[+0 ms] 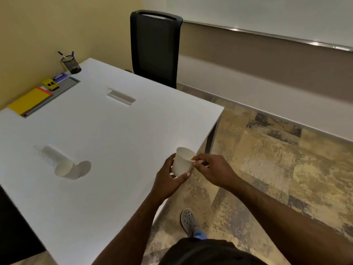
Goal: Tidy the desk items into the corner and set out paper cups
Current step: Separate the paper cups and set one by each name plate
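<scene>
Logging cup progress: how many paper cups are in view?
2: one cup held in both hands at the desk's right edge; one lying on its side mid-desk, possibly a nested stack.

Office: white desk (114, 131), mesh chair (154, 48), pen holder (71, 64), whiteboard (267, 14).

- Your left hand (168, 180): bare, no ring, no watch or band at the wrist.
- Your right hand (214, 172): bare, likewise unadorned.
- Your forearms: uncovered along all that shows, no sleeve.
- Your garment (208, 252): black fabric, bottom edge of view; type cannot be told.
- Your shoe (189, 220): grey clog, perforated upper.
- Your sock (199, 235): blue, at the ankle.
</scene>
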Action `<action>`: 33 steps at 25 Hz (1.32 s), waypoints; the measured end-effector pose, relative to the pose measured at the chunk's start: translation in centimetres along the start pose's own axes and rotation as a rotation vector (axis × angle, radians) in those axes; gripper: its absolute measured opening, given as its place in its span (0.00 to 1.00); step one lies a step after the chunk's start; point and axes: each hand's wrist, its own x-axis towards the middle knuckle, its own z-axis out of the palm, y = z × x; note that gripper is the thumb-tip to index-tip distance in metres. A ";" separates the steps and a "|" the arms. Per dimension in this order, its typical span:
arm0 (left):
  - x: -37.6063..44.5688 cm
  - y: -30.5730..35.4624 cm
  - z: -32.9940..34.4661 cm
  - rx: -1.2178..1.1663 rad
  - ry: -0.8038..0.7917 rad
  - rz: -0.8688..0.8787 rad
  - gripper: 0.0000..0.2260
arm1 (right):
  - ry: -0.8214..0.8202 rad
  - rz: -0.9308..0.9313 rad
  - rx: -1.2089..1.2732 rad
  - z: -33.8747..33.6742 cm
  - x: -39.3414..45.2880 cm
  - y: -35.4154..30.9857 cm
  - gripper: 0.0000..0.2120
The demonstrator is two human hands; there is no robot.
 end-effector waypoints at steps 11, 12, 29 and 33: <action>14.6 -3.4 -7.4 0.278 0.208 -0.451 0.31 | -0.085 0.018 -0.126 -1.7 19.1 1.3 0.12; 15.7 -4.4 -8.1 0.316 0.206 -0.503 0.31 | -0.113 -0.002 -0.133 -1.2 21.3 1.1 0.12; 20.6 -8.7 -10.8 0.470 0.076 -0.858 0.36 | -0.252 -0.329 -0.069 11.7 49.3 -5.0 0.16; 20.7 -8.6 -10.8 0.474 0.090 -0.861 0.36 | -0.323 -0.366 -0.121 12.9 50.3 -4.6 0.21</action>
